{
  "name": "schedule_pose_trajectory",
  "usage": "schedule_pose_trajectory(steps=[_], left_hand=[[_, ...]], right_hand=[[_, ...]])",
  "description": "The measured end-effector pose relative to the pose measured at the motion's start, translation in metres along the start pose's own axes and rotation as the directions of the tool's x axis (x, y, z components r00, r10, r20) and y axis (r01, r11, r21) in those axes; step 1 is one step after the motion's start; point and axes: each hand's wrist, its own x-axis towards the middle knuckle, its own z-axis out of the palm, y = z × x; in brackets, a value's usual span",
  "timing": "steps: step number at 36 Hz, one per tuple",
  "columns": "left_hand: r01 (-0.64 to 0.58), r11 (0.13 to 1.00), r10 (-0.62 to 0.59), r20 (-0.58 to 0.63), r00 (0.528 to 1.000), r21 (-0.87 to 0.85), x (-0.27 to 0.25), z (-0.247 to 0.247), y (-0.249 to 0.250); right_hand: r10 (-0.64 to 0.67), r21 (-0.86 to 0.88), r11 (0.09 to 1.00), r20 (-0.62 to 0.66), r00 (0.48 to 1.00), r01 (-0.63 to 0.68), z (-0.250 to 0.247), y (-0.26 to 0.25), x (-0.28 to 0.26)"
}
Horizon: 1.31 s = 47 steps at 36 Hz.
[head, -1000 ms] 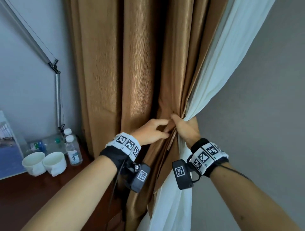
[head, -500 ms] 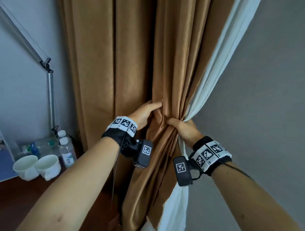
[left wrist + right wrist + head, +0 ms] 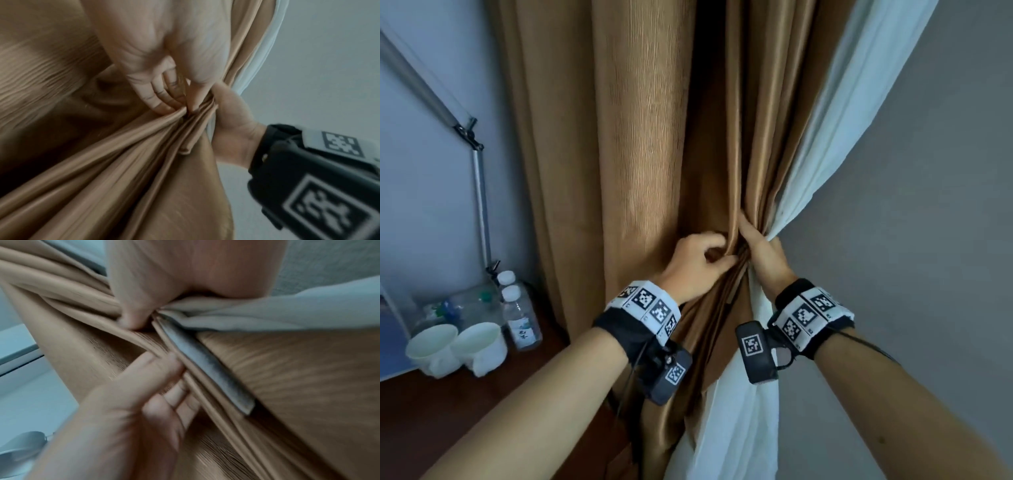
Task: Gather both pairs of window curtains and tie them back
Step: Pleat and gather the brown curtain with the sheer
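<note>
Fingers (image 3: 709, 240) of left hand (image 3: 693, 265) curled, brown curtain (image 3: 647, 154) folds pinched; gathered bundle gripped by right hand (image 3: 765, 255) just beside; white curtain (image 3: 835, 137) included; folds run vertically.

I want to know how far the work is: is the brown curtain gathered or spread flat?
Gathered: the brown curtain is bunched into folds where the left hand and right hand grip it.

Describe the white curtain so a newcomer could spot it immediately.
Start at the broad brown curtain filling the middle. Along its right edge, against the grey wall, hangs the white curtain, gripped with the brown folds by the right hand. It is the only pale, thin fabric.
</note>
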Motion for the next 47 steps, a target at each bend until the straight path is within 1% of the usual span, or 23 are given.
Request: schedule_pose_trajectory(steps=[2, 4, 5, 8, 10, 12, 14, 15, 17, 21, 22, 24, 26, 28, 30, 31, 34, 36, 39, 42, 45, 46, 47], left_hand=[[-0.011, 1.0, 0.011, 0.038, 0.999, 0.009, -0.007, -0.001, -0.004], [-0.025, 1.0, 0.024, 0.076, 0.997, 0.017, -0.011, -0.002, -0.007], [-0.021, 1.0, 0.018, 0.101, 0.995, 0.02, -0.011, -0.003, -0.008], [0.054, 0.998, -0.061, 0.198, 0.978, 0.042, -0.005, -0.012, -0.006], [0.101, 0.994, -0.108, 0.198, 0.974, 0.044, 0.002, -0.021, -0.004], [0.139, 0.99, -0.139, 0.068, 0.988, 0.007, 0.01, -0.033, -0.004], [0.183, 0.98, -0.191, -0.116, 0.975, -0.074, 0.018, -0.045, -0.005], [0.212, 0.971, -0.23, -0.203, 0.952, -0.108, 0.022, -0.05, -0.008], [0.277, 0.955, -0.297, -0.324, 0.898, -0.107, 0.029, -0.057, -0.015], [0.374, 0.925, -0.298, -0.483, 0.823, 0.066, 0.035, -0.059, -0.018], [0.396, 0.916, -0.316, -0.504, 0.804, 0.056, 0.036, -0.058, -0.016], [0.414, 0.905, -0.407, -0.466, 0.785, -0.093, 0.039, -0.056, -0.015], [0.387, 0.878, -0.469, -0.342, 0.814, -0.281, 0.041, -0.053, -0.019], [0.365, 0.814, -0.486, -0.184, 0.854, -0.452, 0.043, -0.048, -0.02], [0.351, 0.711, -0.462, -0.028, 0.886, -0.609, 0.044, -0.043, -0.022], [0.353, 0.672, -0.437, 0.035, 0.899, -0.651, 0.043, -0.041, -0.019], [0.342, 0.636, -0.352, 0.134, 0.926, -0.692, 0.04, -0.034, -0.011], [0.332, 0.655, -0.327, 0.142, 0.934, -0.679, 0.039, -0.029, -0.008], [0.325, 0.791, -0.319, 0.104, 0.942, -0.518, 0.037, -0.025, -0.001], [0.238, 0.897, -0.286, -0.079, 0.955, -0.371, 0.036, -0.025, 0.001], [0.126, 0.974, -0.182, -0.317, 0.931, -0.19, 0.031, -0.028, 0.002], [0.101, 0.986, -0.142, -0.347, 0.927, -0.131, 0.029, -0.029, 0.001], [0.086, 0.993, -0.109, -0.345, 0.932, -0.083, 0.027, -0.028, 0.0]], right_hand=[[0.014, 0.034, 0.999, 0.092, 0.996, -0.017, 0.0, -0.001, -0.003], [0.002, -0.031, 1.0, 0.126, 0.992, 0.002, 0.003, -0.001, -0.004], [-0.005, -0.086, 0.996, 0.11, 0.994, 0.015, 0.005, 0.0, -0.004], [-0.009, -0.239, 0.971, -0.039, 0.999, -0.001, 0.012, 0.007, 0.007], [-0.02, -0.253, 0.968, -0.072, 0.997, 0.001, 0.014, 0.008, 0.009], [-0.019, -0.247, 0.969, -0.078, 0.997, 0.0, 0.014, 0.006, 0.009], [0.0, -0.228, 0.973, -0.077, 0.997, -0.018, 0.01, 0.004, 0.01], [0.014, -0.221, 0.975, -0.061, 0.998, -0.027, 0.007, 0.003, 0.011], [0.038, -0.209, 0.977, -0.018, 0.999, -0.041, 0.001, 0.001, 0.011], [0.109, -0.175, 0.979, 0.04, 0.993, -0.101, -0.008, -0.001, 0.009], [0.131, -0.172, 0.978, 0.066, 0.989, -0.119, -0.01, -0.002, 0.008], [0.157, -0.175, 0.975, 0.125, 0.98, -0.134, -0.016, -0.003, 0.007], [0.165, -0.17, 0.976, 0.164, 0.972, -0.137, -0.021, -0.004, 0.006], [0.185, -0.168, 0.973, 0.176, 0.967, -0.156, -0.024, -0.004, 0.006], [0.198, -0.178, 0.97, 0.169, 0.965, -0.168, -0.023, -0.004, 0.008], [0.203, -0.176, 0.969, 0.157, 0.967, -0.174, -0.022, -0.003, 0.008], [0.201, -0.183, 0.967, 0.12, 0.972, -0.177, -0.017, -0.004, 0.01], [0.193, -0.191, 0.967, 0.116, 0.974, -0.169, -0.015, -0.004, 0.011], [0.193, -0.19, 0.967, 0.108, 0.975, -0.171, -0.014, -0.003, 0.012], [0.193, -0.189, 0.966, 0.066, 0.979, -0.178, -0.014, -0.004, 0.01], [0.147, -0.188, 0.971, -0.015, 0.989, -0.147, -0.014, -0.001, 0.014], [0.134, -0.194, 0.971, -0.051, 0.99, -0.142, -0.012, 0.0, 0.015], [0.13, -0.203, 0.968, -0.095, 0.987, -0.147, -0.01, 0.002, 0.016]])
